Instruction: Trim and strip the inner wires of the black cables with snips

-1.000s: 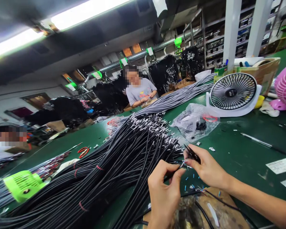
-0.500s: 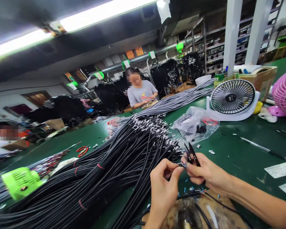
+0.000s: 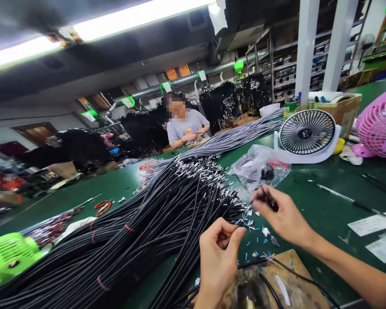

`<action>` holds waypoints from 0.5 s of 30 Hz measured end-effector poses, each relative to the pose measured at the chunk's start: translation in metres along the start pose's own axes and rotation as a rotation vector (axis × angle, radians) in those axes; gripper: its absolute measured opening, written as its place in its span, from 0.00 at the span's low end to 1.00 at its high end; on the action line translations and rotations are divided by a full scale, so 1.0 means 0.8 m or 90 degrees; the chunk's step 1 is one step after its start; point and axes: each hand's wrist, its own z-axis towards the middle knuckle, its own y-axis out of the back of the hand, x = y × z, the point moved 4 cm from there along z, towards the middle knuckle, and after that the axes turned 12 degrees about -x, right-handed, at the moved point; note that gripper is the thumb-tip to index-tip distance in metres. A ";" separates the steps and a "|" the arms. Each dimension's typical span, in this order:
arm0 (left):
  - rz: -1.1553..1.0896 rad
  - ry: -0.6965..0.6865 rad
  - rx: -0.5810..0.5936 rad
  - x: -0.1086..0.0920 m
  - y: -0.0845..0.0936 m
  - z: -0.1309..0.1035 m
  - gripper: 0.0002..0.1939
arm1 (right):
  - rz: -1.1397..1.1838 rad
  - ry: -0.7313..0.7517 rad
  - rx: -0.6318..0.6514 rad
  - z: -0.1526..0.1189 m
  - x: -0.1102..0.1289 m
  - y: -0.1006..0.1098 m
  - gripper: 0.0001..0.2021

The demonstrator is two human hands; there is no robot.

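In the head view, your left hand (image 3: 219,253) pinches a black cable's stripped end (image 3: 246,226) between thumb and forefinger, just beside the cut tips of the big black cable bundle (image 3: 148,223), its coloured wires showing. Your right hand (image 3: 284,214) is curled around black snips (image 3: 270,200), too blurred to tell how the blades stand. A small mark sits on the hub of the white desk fan (image 3: 307,132), and the paper slips (image 3: 371,224) at right seem printed; neither is legible. The clear plastic bag (image 3: 244,165) on the green table (image 3: 304,210) holds small black parts, with something red showing by its right side. Behind the fan, a green can (image 3: 291,110) holds pens, and a cardboard box (image 3: 350,112) has rolled white paper (image 3: 327,96) at its top.
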 end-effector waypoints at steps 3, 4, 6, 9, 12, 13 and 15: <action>0.014 -0.024 -0.009 -0.001 -0.001 -0.001 0.13 | 0.005 -0.007 0.095 -0.006 0.006 -0.009 0.07; 0.023 -0.042 -0.019 -0.002 0.000 -0.001 0.12 | 0.038 -0.047 0.102 -0.008 0.005 -0.013 0.09; 0.035 -0.079 -0.035 -0.003 0.002 0.001 0.11 | 0.155 -0.173 0.140 -0.016 -0.001 -0.024 0.14; 0.020 -0.072 0.015 0.000 0.002 0.005 0.11 | 0.299 -0.261 0.236 -0.027 -0.001 -0.038 0.19; -0.018 0.026 0.130 0.006 -0.005 0.002 0.16 | 0.181 -0.032 0.217 -0.019 0.011 -0.028 0.10; -0.027 0.048 0.145 0.007 -0.007 0.000 0.18 | 0.110 0.049 0.176 -0.012 0.013 -0.019 0.07; -0.033 0.038 0.114 0.004 -0.005 -0.002 0.18 | -0.004 0.124 0.065 0.006 0.009 0.004 0.06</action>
